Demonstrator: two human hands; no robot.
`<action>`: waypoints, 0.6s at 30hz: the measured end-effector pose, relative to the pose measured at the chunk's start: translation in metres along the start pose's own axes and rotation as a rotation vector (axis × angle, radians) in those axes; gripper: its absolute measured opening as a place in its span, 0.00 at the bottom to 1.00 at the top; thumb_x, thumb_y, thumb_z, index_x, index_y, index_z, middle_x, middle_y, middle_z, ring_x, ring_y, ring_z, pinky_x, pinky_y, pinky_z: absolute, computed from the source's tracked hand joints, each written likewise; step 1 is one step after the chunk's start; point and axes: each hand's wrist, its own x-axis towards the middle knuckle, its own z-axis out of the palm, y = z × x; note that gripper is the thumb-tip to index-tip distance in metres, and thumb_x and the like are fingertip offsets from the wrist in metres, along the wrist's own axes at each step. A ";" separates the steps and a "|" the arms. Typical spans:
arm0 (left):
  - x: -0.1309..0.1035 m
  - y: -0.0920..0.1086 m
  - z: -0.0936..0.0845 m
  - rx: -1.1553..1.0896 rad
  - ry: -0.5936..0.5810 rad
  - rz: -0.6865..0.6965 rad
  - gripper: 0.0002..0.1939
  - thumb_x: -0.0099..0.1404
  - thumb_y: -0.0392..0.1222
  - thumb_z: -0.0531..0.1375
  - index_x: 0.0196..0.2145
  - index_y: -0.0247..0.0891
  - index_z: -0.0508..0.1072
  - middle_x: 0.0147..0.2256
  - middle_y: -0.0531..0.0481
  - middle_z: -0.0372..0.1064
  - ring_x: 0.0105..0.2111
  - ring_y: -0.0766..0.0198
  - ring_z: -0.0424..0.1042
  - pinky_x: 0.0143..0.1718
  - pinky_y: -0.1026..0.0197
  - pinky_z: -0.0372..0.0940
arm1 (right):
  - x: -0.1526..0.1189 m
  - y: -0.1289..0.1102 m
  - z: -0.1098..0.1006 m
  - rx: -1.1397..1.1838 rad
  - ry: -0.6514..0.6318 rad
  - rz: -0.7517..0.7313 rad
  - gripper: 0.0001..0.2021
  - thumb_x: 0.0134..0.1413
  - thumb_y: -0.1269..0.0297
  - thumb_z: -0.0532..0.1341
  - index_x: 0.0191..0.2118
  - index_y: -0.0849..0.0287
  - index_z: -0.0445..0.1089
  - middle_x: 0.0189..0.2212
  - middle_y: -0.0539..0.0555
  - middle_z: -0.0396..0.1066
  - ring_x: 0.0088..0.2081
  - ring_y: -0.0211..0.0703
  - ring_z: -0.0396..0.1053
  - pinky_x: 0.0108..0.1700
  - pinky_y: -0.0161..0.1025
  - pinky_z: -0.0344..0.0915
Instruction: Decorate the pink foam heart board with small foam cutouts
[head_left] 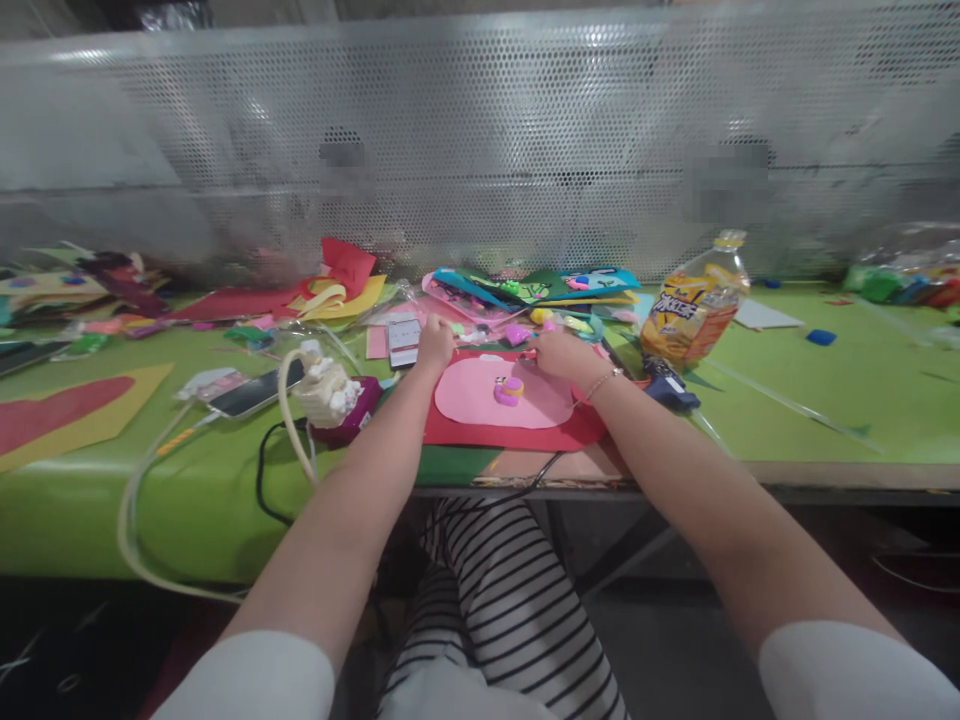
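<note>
A pink oval sheet (480, 400) lies on a red sheet (450, 432) in front of me. A small purple and yellow clay snail shape (509, 391) rests on the pink sheet. My left hand (436, 343) is at the red sheet's far left corner, fingers curled; what they hold, if anything, is too small to name. My right hand (559, 355) is over the far right part of the sheets, its fingers bent together near a small red bit; whether it grips that is unclear. A white phone (403, 342) lies beside my left hand.
An orange-labelled bottle (694, 300) stands to the right, with a dark blue object (670, 388) before it. To the left are a purple power socket (349, 412) with cables and a dark phone (259, 391). Blue and green decorated sheets (540, 287) lie behind.
</note>
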 end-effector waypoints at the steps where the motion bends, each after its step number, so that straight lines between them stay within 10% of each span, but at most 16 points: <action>1: -0.002 0.003 -0.002 0.025 0.019 0.020 0.06 0.56 0.36 0.49 0.29 0.39 0.64 0.29 0.50 0.68 0.33 0.63 0.69 0.36 0.62 0.63 | 0.000 0.000 0.000 0.005 0.027 0.006 0.18 0.57 0.69 0.49 0.49 0.63 0.68 0.48 0.65 0.68 0.47 0.51 0.67 0.45 0.39 0.61; 18: -0.008 0.012 -0.013 0.137 0.163 0.108 0.04 0.54 0.37 0.55 0.26 0.36 0.69 0.30 0.49 0.72 0.34 0.63 0.70 0.39 0.63 0.61 | 0.007 0.012 0.001 0.002 0.148 0.113 0.17 0.56 0.69 0.49 0.48 0.64 0.70 0.44 0.65 0.70 0.48 0.51 0.68 0.45 0.39 0.63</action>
